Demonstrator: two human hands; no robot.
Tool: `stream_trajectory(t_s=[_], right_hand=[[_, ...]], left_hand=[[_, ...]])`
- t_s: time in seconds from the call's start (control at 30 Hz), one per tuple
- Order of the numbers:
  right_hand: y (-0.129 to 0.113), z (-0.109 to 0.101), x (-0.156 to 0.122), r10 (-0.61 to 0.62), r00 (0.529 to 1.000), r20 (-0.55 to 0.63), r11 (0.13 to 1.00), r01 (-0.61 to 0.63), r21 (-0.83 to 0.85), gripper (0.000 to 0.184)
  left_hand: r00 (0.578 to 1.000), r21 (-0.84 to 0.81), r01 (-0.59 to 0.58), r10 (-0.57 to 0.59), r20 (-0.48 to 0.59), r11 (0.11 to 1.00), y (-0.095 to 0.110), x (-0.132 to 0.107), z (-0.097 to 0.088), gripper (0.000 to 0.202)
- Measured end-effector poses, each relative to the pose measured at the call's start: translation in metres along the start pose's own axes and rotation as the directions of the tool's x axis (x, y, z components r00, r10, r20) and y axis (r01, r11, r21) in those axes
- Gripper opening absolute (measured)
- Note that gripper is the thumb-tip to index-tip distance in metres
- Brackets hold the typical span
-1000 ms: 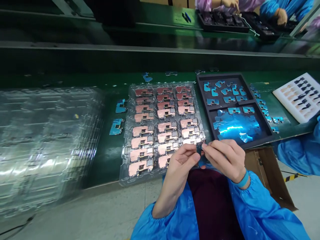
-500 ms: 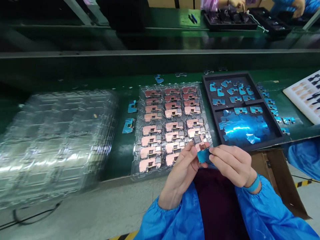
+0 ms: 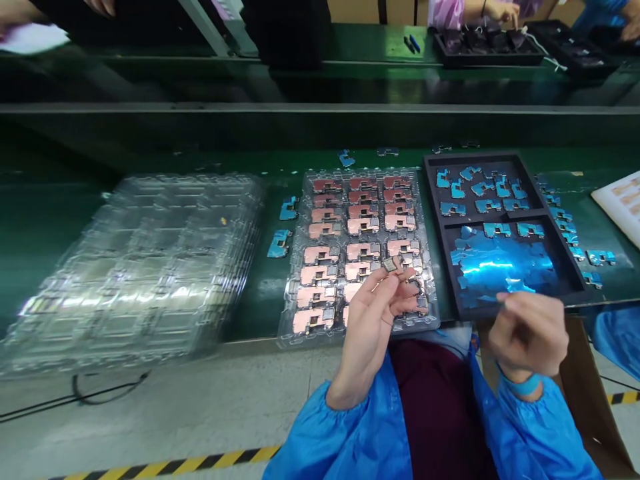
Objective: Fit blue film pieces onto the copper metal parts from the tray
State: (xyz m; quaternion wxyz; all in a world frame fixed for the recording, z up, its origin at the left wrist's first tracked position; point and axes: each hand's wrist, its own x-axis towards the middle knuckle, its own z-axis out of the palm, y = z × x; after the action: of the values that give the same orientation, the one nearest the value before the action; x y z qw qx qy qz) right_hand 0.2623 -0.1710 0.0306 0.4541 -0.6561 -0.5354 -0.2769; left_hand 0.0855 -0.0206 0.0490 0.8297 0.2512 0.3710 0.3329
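Observation:
My left hand (image 3: 367, 320) pinches a small copper-faced circuit board (image 3: 393, 265) between thumb and fingers, over the near right part of a clear plastic tray (image 3: 287, 327). Rows of similar copper-faced boards (image 3: 314, 320) sit in that tray. To the right, my right hand (image 3: 533, 330) hangs at the near edge of a black divided tray (image 3: 450, 267). Its fingers are curled together and blurred; whether anything is between them is hidden. Shiny blue film pieces (image 3: 485, 263) fill the black tray's near compartment, and several blue-covered boards (image 3: 453, 209) lie in the far one.
A stack of clear plastic trays (image 3: 150, 267) stands on the left of the green bench (image 3: 255, 287). Loose blue-covered boards (image 3: 279, 243) lie between stack and tray, with more (image 3: 600, 257) right of the black tray. Across the bench, a co-worker's hand (image 3: 503, 12) is over black trays.
The blue film has come off the held board, leaving its copper face bare. My right hand has moved away from the left, rightward to the black tray. The view has shifted left.

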Motion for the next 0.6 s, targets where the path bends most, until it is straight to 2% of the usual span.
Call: stream_trajectory(t_s=[0.07, 0.1, 0.2, 0.27, 0.33, 0.4, 0.43, 0.5, 0.6], right_hand=[[0.026, 0.0, 0.004, 0.177, 0.984, -0.005, 0.965, -0.174, -0.198, 0.022], [0.038, 0.0, 0.007, 0.261, 0.965, 0.032, 0.927, -0.241, -0.288, 0.02], [0.053, 0.002, 0.019, 0.405, 0.896, 0.182, 0.859, -0.304, -0.412, 0.034], [0.038, 0.005, 0.027, 0.427, 0.876, 0.225, 0.887, -0.358, -0.291, 0.04], [0.008, 0.011, 0.032, 0.441, 0.825, 0.354, 0.885, -0.466, -0.017, 0.04], [-0.023, 0.019, 0.033, 0.38, 0.739, 0.555, 0.79, -0.572, 0.221, 0.031], [-0.036, 0.025, 0.033, 0.34, 0.705, 0.622, 0.738, -0.61, 0.288, 0.024], [-0.053, 0.036, 0.032, 0.319, 0.684, 0.656, 0.674, -0.651, 0.351, 0.011], [-0.062, 0.054, 0.03, 0.395, 0.673, 0.626, 0.612, -0.7, 0.367, 0.015]], left_hand=[[0.998, 0.06, -0.057, 0.058, -0.009, 0.997, 0.002, 0.0, 0.0, 0.036], [0.997, 0.095, -0.077, 0.078, -0.01, 0.993, 0.003, -0.001, -0.001, 0.036], [0.993, 0.207, -0.113, 0.115, 0.005, 0.972, 0.006, -0.007, -0.002, 0.035], [0.992, 0.298, -0.123, 0.119, 0.032, 0.947, 0.007, -0.011, -0.002, 0.033], [0.992, 0.398, -0.128, 0.114, 0.058, 0.909, 0.008, -0.016, -0.002, 0.028], [0.991, 0.492, -0.134, 0.104, 0.088, 0.86, 0.011, -0.019, -0.004, 0.022], [0.989, 0.528, -0.142, 0.104, 0.101, 0.837, 0.012, -0.021, -0.005, 0.02], [0.986, 0.578, -0.159, 0.104, 0.127, 0.8, 0.014, -0.023, -0.008, 0.019], [0.972, 0.648, -0.233, 0.166, 0.164, 0.726, 0.018, -0.026, -0.016, 0.021]])
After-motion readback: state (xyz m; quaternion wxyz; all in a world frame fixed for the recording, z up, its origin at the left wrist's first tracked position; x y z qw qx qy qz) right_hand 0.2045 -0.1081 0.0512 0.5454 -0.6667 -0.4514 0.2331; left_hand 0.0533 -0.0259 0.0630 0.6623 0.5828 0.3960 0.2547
